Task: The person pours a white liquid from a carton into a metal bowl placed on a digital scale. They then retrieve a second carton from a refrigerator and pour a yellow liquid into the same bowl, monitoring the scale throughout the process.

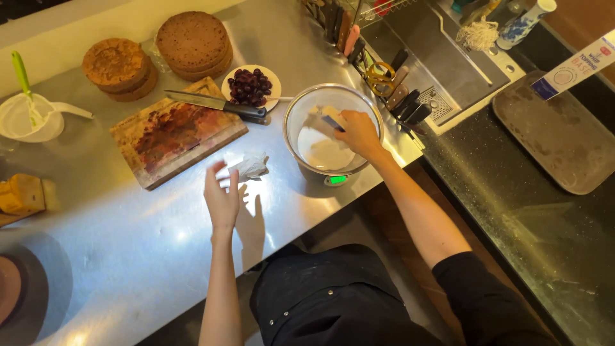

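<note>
The right hand (360, 133) reaches into the steel bowl (301, 109) on the surface (128, 256), fingers closed around a small white packet (327, 118) over white contents. The left hand (221, 195) hovers open and empty beside crumpled paper (251, 166), near the cutting board (176, 131) and knife (218, 104).

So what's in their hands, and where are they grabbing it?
The right hand grips a small white carton by its end, over the steel bowl. The left hand holds nothing.

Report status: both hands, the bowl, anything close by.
Right hand holds carton over steel bowl. Left hand open, near crumpled paper. Knife on cutting board.
</note>
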